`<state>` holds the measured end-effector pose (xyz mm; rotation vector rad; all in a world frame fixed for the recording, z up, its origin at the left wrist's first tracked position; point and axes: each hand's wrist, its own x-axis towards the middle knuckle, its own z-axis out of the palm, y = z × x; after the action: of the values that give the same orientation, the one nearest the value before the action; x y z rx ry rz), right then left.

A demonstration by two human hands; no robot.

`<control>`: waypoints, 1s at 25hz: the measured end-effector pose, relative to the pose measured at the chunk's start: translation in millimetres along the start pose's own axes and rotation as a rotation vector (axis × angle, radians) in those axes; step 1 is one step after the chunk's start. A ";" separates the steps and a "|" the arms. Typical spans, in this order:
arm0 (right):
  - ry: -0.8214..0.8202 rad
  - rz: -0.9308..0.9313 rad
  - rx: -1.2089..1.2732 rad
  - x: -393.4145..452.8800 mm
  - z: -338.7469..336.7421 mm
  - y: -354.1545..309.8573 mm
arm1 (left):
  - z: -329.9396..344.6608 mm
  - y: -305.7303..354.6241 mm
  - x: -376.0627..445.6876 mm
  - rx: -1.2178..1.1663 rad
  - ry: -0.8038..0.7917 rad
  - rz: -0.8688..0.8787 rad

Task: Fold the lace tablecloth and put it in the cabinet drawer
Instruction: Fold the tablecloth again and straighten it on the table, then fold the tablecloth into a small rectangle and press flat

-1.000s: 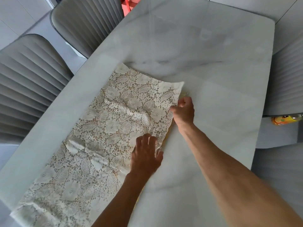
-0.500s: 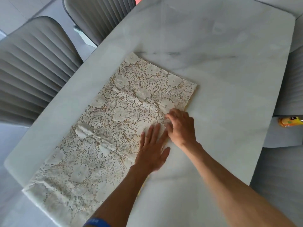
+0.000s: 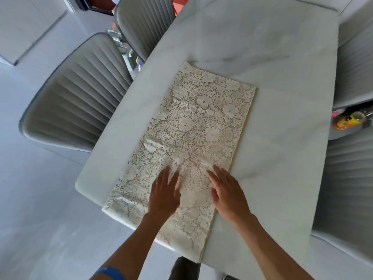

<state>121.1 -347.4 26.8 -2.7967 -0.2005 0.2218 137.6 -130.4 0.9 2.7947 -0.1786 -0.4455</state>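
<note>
Lace tablecloth (image 3: 198, 126) lies long on the desk (image 3: 282, 57). Left grip (image 3: 164, 194) and right grip (image 3: 228, 194), fingers spread, press flat; smooth bumps ahead before folding.

Both forearms run out at bottom edge; right-side chairs (image 3: 352, 63) cut by right edge; orange bottle (image 3: 350, 122) blurred, label unreadable; clutter (image 3: 129, 54) between left chairs too small to identify; left hand (image 3: 164, 196) fingertips motion-blurred; tablecloth (image 3: 199, 136) layers underneath hidden.
</note>
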 end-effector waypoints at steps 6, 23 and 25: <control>-0.194 0.136 -0.023 -101.8 39.6 -72.3 | 11.8 -63.6 -112.4 -0.002 0.090 -0.051; 0.475 1.101 1.324 -170.6 147.4 -161.4 | -16.3 -215.5 -100.8 -0.849 -0.147 -0.543; 0.475 1.127 1.246 -183.4 143.6 -167.0 | -16.7 -225.1 -101.3 -0.809 -0.133 -0.435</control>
<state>-102.3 -176.4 -28.1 -1.3623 1.1892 -0.0803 63.9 104.1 -26.4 1.9880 0.4867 -0.6281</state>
